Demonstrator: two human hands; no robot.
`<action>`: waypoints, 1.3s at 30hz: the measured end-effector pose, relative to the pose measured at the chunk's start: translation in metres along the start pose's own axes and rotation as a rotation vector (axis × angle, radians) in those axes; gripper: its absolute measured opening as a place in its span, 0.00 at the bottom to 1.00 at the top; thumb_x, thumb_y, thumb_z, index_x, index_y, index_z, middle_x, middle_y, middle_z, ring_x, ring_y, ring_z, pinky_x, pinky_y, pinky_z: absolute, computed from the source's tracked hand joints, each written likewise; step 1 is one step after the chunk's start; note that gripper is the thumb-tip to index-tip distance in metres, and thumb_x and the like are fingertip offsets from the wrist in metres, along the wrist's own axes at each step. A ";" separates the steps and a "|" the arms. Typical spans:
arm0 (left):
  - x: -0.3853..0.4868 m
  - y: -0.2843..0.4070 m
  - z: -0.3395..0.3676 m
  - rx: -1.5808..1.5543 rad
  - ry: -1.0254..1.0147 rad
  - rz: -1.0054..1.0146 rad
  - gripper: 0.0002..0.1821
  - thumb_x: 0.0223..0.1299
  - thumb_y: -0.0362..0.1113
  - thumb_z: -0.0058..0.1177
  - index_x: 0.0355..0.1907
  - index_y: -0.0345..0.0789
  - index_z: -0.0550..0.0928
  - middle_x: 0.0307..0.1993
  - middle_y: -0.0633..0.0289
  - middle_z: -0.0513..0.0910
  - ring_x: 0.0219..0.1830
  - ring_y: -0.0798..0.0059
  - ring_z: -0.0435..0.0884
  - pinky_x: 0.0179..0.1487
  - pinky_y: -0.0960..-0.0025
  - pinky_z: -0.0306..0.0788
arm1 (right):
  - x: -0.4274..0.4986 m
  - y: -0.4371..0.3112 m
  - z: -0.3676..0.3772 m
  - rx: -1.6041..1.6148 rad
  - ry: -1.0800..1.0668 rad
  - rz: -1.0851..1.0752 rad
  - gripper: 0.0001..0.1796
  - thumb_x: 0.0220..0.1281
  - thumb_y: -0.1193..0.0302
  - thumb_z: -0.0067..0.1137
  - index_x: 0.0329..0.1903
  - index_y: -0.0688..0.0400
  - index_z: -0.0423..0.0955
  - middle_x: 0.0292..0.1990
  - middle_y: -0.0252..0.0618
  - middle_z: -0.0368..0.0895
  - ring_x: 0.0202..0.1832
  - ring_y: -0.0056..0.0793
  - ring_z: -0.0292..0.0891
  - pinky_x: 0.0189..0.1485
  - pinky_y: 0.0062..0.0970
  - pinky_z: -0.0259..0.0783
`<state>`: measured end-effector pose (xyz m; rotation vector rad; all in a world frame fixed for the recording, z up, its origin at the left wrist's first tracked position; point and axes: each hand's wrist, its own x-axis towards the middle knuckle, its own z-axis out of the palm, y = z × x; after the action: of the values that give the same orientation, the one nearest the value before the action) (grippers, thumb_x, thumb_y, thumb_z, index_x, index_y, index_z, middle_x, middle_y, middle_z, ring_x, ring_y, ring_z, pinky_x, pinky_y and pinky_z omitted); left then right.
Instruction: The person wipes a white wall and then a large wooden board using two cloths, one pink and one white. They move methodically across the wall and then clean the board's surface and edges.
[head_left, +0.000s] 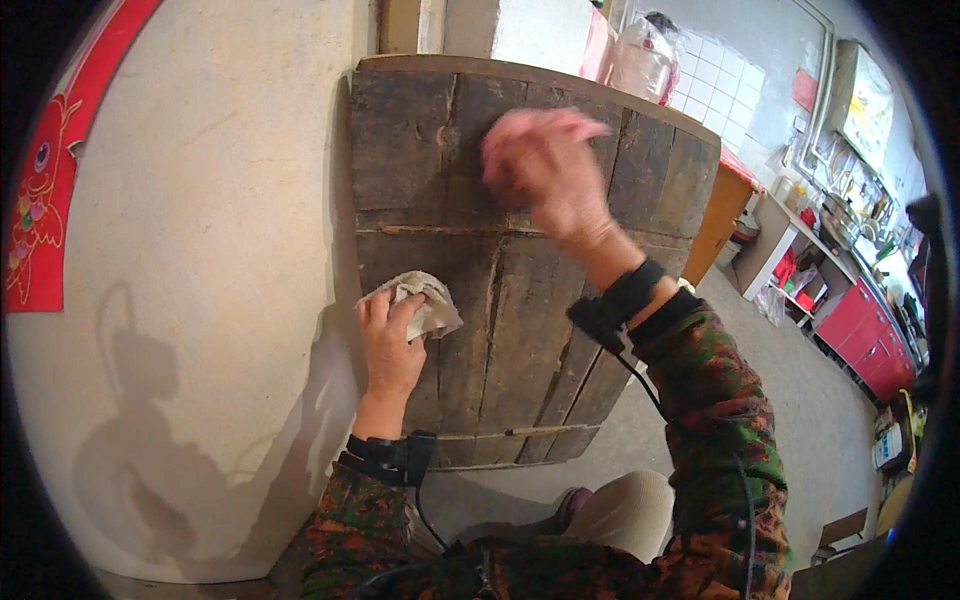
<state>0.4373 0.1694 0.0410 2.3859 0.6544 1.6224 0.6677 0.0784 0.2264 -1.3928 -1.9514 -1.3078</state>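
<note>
Before me stands a dark, worn wooden panel (525, 300) made of planks, with cracks and gaps between the boards. My right hand (551, 176) is blurred and grips a pink cloth (551, 124) against the upper middle of the panel. Lower down, near the panel's left edge, my left hand (390, 345) holds a folded whitish cloth (431, 304) between thumb and fingers. Whether that cloth touches the wood cannot be told. Both wrists wear black straps with cables.
A pale wall (217, 187) runs close along the left, bearing a red paper decoration (45, 225). Behind the panel sits a plastic-wrapped container (643, 64). Farther right are an orange-brown wooden cabinet (716, 214) and red kitchen cabinets (859, 322). My bent knee (630, 510) is below the panel.
</note>
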 end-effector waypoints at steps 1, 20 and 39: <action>0.000 0.000 -0.001 -0.005 -0.009 0.000 0.28 0.36 0.17 0.56 0.46 0.40 0.82 0.48 0.55 0.74 0.52 0.50 0.69 0.58 0.56 0.67 | -0.001 -0.013 0.000 0.014 -0.047 -0.094 0.22 0.47 0.68 0.49 0.49 0.53 0.72 0.48 0.45 0.71 0.54 0.50 0.68 0.61 0.58 0.57; -0.002 -0.017 -0.029 -0.054 0.105 -0.078 0.25 0.37 0.20 0.64 0.45 0.36 0.83 0.48 0.55 0.76 0.53 0.52 0.72 0.56 0.56 0.68 | 0.031 -0.075 0.022 0.080 -0.035 -0.288 0.16 0.42 0.66 0.61 0.38 0.54 0.75 0.42 0.43 0.73 0.50 0.46 0.70 0.56 0.47 0.63; -0.002 -0.026 -0.038 -0.062 0.096 -0.110 0.29 0.36 0.17 0.60 0.47 0.40 0.80 0.48 0.54 0.76 0.53 0.50 0.71 0.56 0.54 0.69 | 0.163 -0.039 0.038 0.056 0.308 -0.031 0.07 0.47 0.67 0.54 0.31 0.45 0.79 0.37 0.31 0.82 0.45 0.42 0.74 0.54 0.44 0.58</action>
<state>0.3957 0.1876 0.0440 2.2001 0.7272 1.6938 0.5718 0.1912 0.3131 -1.0666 -1.7928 -1.3787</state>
